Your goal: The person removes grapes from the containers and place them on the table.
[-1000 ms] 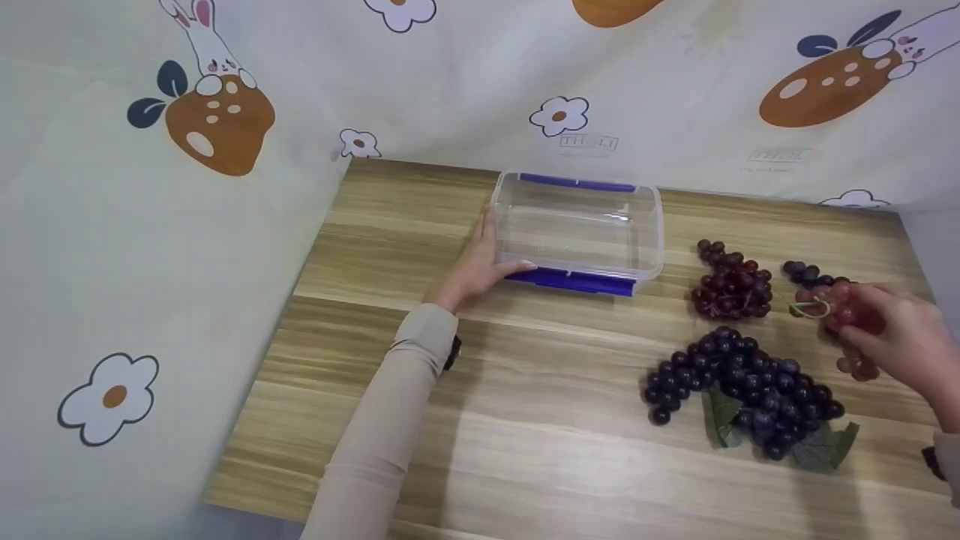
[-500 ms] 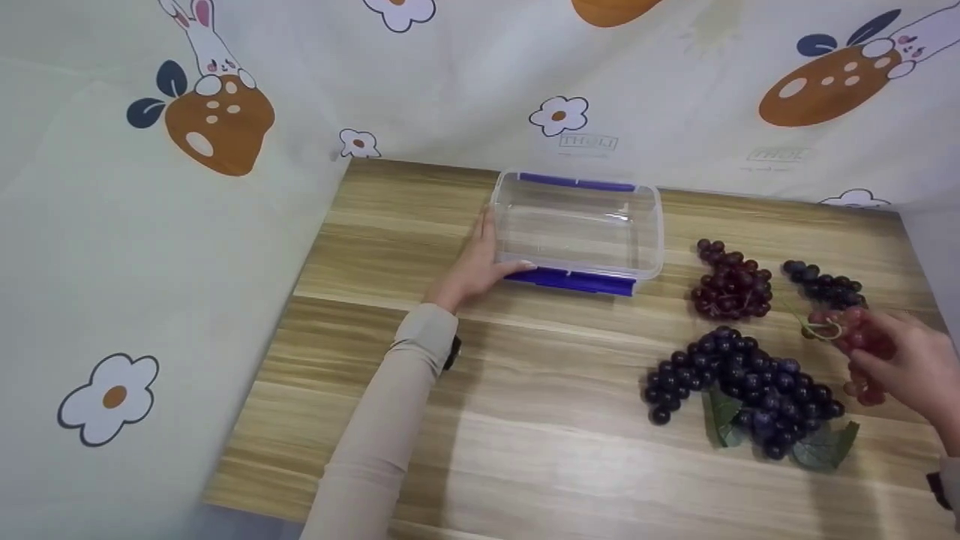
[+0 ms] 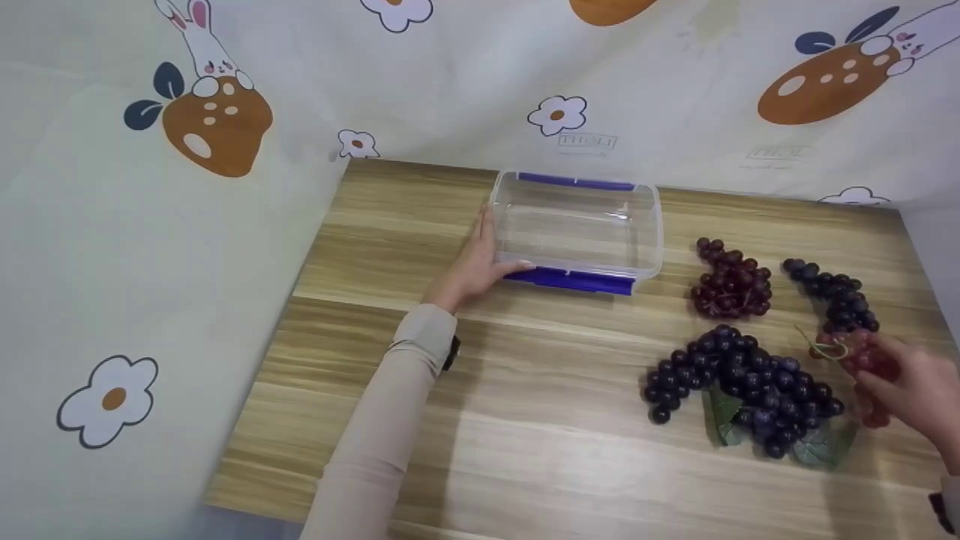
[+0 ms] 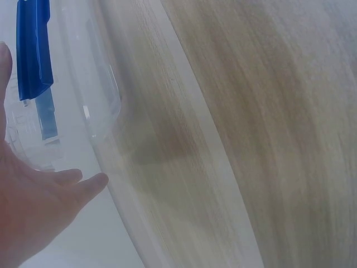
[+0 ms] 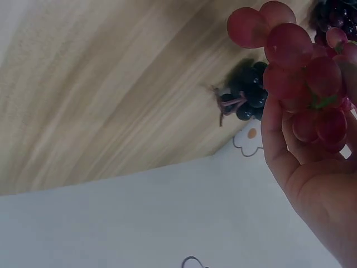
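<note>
My left hand point(image 3: 474, 264) lies along the left end of a clear plastic food container point(image 3: 577, 225) with blue latches. Its fingers stretch along the end wall and its thumb lies at the near latch; in the left wrist view the fingers point(image 4: 78, 187) look straight. At the right, my right hand point(image 3: 919, 382) grips a bunch of light red grapes point(image 5: 304, 72) with a curly green stem. That bunch hangs over the table, just nearer than a slim bunch of black grapes point(image 3: 832, 289). Part of it is hidden behind the fingers.
A dark red grape bunch point(image 3: 731, 285) lies right of the container. Nearer, a large black bunch point(image 3: 750, 382) has green leaves point(image 3: 724, 416). The wooden table point(image 3: 540, 420) meets a printed cloth wall point(image 3: 465, 90) at the back and left.
My right hand has moved nearer and slightly right with the light red grapes, uncovering more of the slim black bunch. My left hand and the container have stayed in place.
</note>
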A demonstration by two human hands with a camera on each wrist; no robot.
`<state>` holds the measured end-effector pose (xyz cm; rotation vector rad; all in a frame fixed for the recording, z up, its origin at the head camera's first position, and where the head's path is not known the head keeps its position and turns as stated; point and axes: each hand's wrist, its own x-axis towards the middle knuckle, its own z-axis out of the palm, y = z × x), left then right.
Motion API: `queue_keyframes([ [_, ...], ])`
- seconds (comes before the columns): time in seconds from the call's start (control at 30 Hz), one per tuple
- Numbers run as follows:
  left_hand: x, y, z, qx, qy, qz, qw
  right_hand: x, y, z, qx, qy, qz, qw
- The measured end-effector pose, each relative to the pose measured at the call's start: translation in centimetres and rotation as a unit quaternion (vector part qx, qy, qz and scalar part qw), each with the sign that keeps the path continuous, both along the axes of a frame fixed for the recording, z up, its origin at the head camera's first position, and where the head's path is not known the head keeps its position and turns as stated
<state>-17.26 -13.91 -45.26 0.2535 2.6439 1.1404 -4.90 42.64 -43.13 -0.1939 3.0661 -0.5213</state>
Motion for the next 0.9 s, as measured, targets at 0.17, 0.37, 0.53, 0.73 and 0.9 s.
queue_keyframes([
  [0.17,0.0,0.0,0.0,0.002,0.001,-0.002,1.0,0.4,0.4,-0.4,0.016,-0.034,-0.03,0.999],
  [0.37,0.2,-0.1,0.0,0.009,-0.014,0.005,0.9999,1.0,1.0,-1.3,0.013,-0.03,-0.037,0.999],
  [0.53,0.3,0.0,0.1,0.008,-0.019,0.008,0.9997,1.3,1.5,-2.0,0.005,-0.021,-0.034,0.999],
  [0.73,0.3,-0.1,0.2,0.005,-0.021,0.007,0.9997,1.7,2.0,-2.6,0.004,-0.026,-0.037,0.999],
  [0.9,0.3,-0.1,0.2,0.004,-0.012,0.005,0.9999,2.0,2.1,-2.8,-0.002,-0.028,-0.048,0.998],
])
